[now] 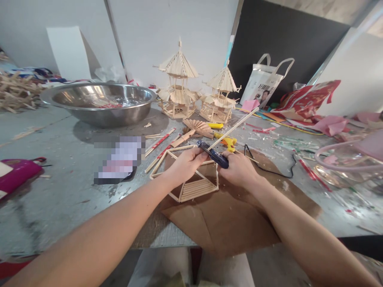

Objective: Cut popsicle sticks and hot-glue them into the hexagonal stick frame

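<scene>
My left hand is closed in a pinch around the lower end of a few thin wooden sticks, which slant up to the right. My right hand grips dark blue cutting pliers, whose head lies against the sticks near my left fingers. Below both hands sits a polygonal frame of wooden sticks, with one section filled by sticks side by side. My forearms and hands hide part of it. Brown paper lies beneath the frame. Just behind the pliers is a yellow glue gun with a black cord.
Two stick pagodas stand at the back. A steel basin is on the left, a phone before it. A magenta tool lies far left. Red-wrapped chopsticks, a white bag and scraps surround the work.
</scene>
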{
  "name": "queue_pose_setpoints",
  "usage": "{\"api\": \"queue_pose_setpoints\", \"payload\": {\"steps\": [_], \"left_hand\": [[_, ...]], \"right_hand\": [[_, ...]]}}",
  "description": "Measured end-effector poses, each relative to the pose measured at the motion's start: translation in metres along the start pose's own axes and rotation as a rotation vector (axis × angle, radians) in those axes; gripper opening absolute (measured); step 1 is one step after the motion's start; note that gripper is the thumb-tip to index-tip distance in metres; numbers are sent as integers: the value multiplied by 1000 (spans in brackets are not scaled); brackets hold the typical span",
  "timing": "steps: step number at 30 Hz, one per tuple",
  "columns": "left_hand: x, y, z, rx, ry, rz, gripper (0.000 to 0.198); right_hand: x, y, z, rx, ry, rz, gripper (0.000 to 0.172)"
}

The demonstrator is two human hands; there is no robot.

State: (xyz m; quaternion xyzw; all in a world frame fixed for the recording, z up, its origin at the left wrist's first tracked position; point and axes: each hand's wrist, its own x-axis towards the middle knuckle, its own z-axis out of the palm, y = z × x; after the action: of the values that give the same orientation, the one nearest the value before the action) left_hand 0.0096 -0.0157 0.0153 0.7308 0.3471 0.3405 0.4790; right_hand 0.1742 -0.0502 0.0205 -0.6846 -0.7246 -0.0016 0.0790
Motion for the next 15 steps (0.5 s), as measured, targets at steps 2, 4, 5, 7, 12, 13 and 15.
{"api": "queue_pose_setpoints", "payload": {"steps": [2, 4, 5, 7, 12, 13, 15], "left_hand": [[2, -4, 0, 79, 50, 131, 23], [2, -6, 1, 124, 67, 177, 25], [1, -5, 1, 136, 68, 172, 25], [-1, -2, 1, 148, 64, 142, 24], [-5, 9, 1, 88, 8, 46, 23], [-6, 8, 1, 58, -7, 31, 23], [-5, 6, 0, -20, -44, -2, 22]], "right_hand": [[0, -1, 0, 14, 7, 11, 24], [0, -1, 1, 37, 17, 13, 27], [0, -1, 1, 50, 21, 12, 28], [-1, -1, 1, 76, 24, 11, 30], [-2, 1, 2, 144, 37, -31, 33], [-2, 2, 3, 155, 41, -38, 34], [-2, 3, 3, 171, 51, -52, 38]]}}
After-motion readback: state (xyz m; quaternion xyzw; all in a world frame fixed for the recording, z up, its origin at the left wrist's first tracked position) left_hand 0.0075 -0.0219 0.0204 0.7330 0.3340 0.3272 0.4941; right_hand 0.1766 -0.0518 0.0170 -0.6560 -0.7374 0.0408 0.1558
